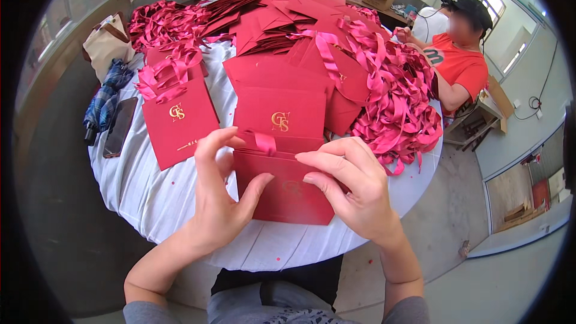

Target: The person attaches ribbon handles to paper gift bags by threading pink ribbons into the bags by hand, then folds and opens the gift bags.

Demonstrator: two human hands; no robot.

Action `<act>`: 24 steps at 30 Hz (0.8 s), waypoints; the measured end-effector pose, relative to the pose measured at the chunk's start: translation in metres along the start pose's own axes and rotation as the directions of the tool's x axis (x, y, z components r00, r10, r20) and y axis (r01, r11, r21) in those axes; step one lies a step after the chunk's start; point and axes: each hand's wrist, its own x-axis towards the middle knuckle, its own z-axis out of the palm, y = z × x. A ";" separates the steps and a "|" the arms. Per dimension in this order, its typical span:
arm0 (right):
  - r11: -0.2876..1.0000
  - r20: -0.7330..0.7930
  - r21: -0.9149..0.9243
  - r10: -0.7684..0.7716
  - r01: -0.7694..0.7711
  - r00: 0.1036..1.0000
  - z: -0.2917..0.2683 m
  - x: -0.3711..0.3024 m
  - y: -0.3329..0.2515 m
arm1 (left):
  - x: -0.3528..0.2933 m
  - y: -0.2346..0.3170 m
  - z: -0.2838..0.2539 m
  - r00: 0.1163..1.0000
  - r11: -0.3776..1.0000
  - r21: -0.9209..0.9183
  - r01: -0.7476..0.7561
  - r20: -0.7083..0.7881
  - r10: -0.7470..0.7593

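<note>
White cloth covers the round table [162, 213], and near its front edge the red bag [288, 204] is between the two hands. It seems light, of stiff card that could crease, so I would hold it at the upper edge. With bent wrist, the right hand [351, 183] pinches this edge; the left hand [219, 186] curves at the left corner, its grip I cannot tell.

White-covered table [144, 204]: red bags [282, 107], pink ribbons [396, 96], phone [120, 127], umbrella [108, 93].
</note>
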 end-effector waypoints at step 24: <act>0.999 0.106 0.030 -0.017 0.014 0.994 -0.021 -0.010 -0.006 | 0.049 0.038 -0.037 0.856 0.835 0.392 -0.385 0.491 0.164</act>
